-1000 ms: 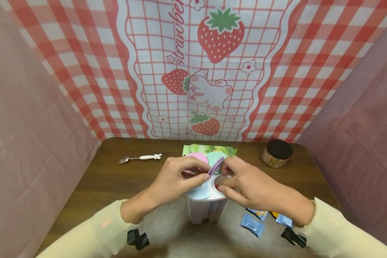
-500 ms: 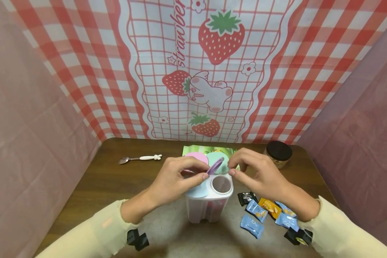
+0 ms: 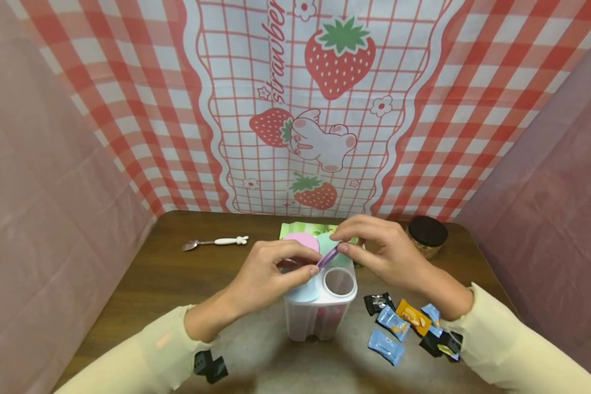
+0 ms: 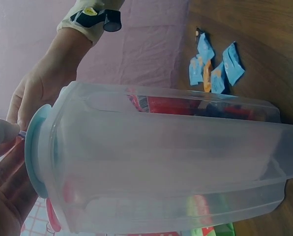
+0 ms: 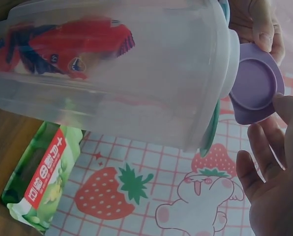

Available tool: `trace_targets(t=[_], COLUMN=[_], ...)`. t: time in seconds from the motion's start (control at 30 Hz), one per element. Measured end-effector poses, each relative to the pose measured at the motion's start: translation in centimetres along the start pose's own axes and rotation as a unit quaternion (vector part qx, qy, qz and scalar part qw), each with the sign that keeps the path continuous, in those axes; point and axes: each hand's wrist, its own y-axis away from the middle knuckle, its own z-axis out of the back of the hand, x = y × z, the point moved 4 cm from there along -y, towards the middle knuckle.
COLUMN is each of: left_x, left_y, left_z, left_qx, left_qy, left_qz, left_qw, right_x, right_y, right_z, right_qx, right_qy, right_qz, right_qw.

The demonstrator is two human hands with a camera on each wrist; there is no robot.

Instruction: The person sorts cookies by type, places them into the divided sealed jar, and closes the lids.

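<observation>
One purple lid (image 5: pixel 254 83), pinched by left grip (image 3: pixel 268 268) and right grip (image 3: pixel 388 247); one container (image 3: pixel 302 322), three other lids (image 3: pixel 303 239).

**Spoon (image 3: pixel 219 241), jar (image 3: pixel 427 232) and green bag (image 5: pixel 45 172) lined the back of your table (image 3: pixel 143 273)**

You had the spoon lying toward the left back of the table, its metal bowl pointing left and its white handle, knobbed at the tip, pointing right. The jar was near the right back corner, black-lidded and partly covered in your head view. Between the two was the green bag, mostly hidden there; your right wrist view showed its red label with white characters. Behind the table hung a red-and-white checked cloth (image 3: pixel 152 115), printed with strawberries, flowers and a white cartoon animal. You had a pinkish left cloth (image 3: pixel 54 191) and right cloth (image 3: pixel 546 230) at the sides.
</observation>
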Motion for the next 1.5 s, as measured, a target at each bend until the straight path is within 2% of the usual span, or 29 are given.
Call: trace_targets(t=[0.2,0.3,0.5,0.63,0.77,1.03,1.13,1.3,1.4,1.5], left_x=[0.2,0.6,1.7,2.5,3.4,4.7,5.0,5.4,5.6,5.8], left_y=[0.2,0.5,1.4,2.0,2.6,3.6,3.9,4.1,4.2,4.4], left_z=[0.3,0.7,1.4,1.4,1.4,0.8,0.5,0.5,0.7,0.9], left_qx=[0.003,0.002,0.005,0.012,0.013,0.019,0.021,0.027,0.044,0.065], left_qy=[-0.016,-0.039,-0.071,-0.077,-0.064,0.003,0.02,0.035,0.051,0.066], left_qz=[-0.004,0.005,0.061,0.104,0.145,0.197,0.203,0.185,0.164,0.141], left_qw=[0.9999,0.9992,0.9956,0.9915,0.9874,0.9802,0.9787,0.9818,0.9842,0.9856], right_x=[0.2,0.3,0.9,1.1,1.2,1.2,1.1,0.6,-0.1,-1.1], right_y=[-0.2,0.4,2.5,3.9,4.8,5.9,6.4,6.6,6.7,6.8], right_z=[0.3,0.5,0.5,0.5,0.3,-0.3,-0.7,-1.6,-2.1,-2.3], right_qx=[0.024,0.025,0.021,0.023,0.024,0.026,0.012,-0.033,-0.042,-0.023], right_qy=[0.013,0.018,0.019,0.04,0.051,0.052,0.039,-0.007,-0.041,-0.107], right_qz=[-0.015,-0.005,0.029,0.046,0.06,0.072,0.049,-0.032,-0.095,-0.149], right_qw=[0.9995,0.9995,0.9992,0.9979,0.9966,0.9958,0.998,0.9989,0.9937,0.9828])
